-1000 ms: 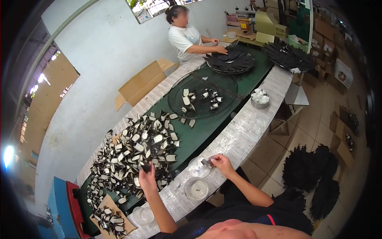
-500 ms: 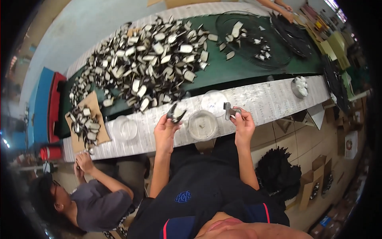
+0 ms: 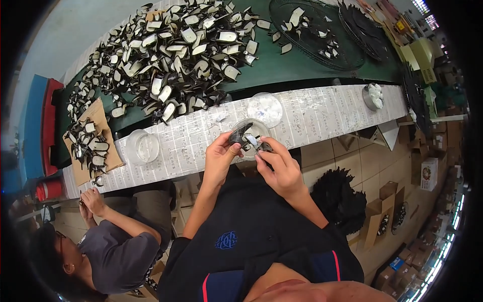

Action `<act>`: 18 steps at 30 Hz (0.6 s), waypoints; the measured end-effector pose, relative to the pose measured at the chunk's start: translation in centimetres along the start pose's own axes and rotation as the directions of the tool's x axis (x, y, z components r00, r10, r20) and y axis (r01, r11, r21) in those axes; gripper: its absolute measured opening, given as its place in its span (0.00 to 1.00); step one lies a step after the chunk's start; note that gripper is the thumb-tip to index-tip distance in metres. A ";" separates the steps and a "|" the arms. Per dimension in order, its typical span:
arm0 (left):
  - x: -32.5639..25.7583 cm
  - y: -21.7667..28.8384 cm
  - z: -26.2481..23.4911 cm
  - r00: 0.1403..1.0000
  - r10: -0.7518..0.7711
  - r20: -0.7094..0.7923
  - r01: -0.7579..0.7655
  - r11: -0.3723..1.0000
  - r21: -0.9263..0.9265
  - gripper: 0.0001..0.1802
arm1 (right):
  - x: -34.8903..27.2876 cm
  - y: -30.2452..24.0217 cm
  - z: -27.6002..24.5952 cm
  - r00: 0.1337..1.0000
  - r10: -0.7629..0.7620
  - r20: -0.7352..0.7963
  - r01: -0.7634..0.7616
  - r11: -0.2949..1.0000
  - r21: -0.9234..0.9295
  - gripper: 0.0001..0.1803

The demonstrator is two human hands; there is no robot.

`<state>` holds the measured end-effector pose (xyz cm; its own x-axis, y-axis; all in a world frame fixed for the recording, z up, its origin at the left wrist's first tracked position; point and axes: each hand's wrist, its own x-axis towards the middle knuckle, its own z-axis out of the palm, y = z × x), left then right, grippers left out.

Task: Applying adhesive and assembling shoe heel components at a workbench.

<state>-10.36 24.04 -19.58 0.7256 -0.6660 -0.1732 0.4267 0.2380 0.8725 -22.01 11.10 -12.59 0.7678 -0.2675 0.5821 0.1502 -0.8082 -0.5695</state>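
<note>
My left hand (image 3: 220, 156) is closed round a black curved piece with a pale face, which looks like a shoe heel (image 3: 237, 135). My right hand (image 3: 283, 170) meets it, thumb and fingers pinching a small grey flat-ended tool (image 3: 260, 143) against its pale side; fingers partly hide the tool. Both hands are over a clear round bowl (image 3: 250, 121), mostly covered by them. Just beyond that lies a round whitish disc or shallow dish (image 3: 265, 109) on the paper-covered table edge (image 3: 312, 108).
A big pile of similar heels (image 3: 186, 55) spreads over the green table (image 3: 297, 65); more lie on cardboard (image 3: 113, 157). A clear tub (image 3: 143, 146) stands left, a tin of white pieces (image 3: 374, 95) right. A co-worker (image 3: 118, 246) sits at my left.
My hands have come together over the bowl; the right hand has moved left, bringing the grey tool to the heel. The view has shifted, and the co-worker's hands stay near the table edge.
</note>
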 end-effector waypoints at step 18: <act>-0.3 0.3 -0.5 0.998 -0.056 0.031 0.057 0.996 -0.064 0.18 | 0.0 -0.6 0.5 0.988 0.155 0.021 -0.157 0.972 0.173 0.10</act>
<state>-10.15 24.65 -19.49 0.6838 -0.6996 -0.2073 0.5013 0.2440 0.8302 -21.82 11.87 -12.56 0.7949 -0.3787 0.4741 0.1333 -0.6533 -0.7453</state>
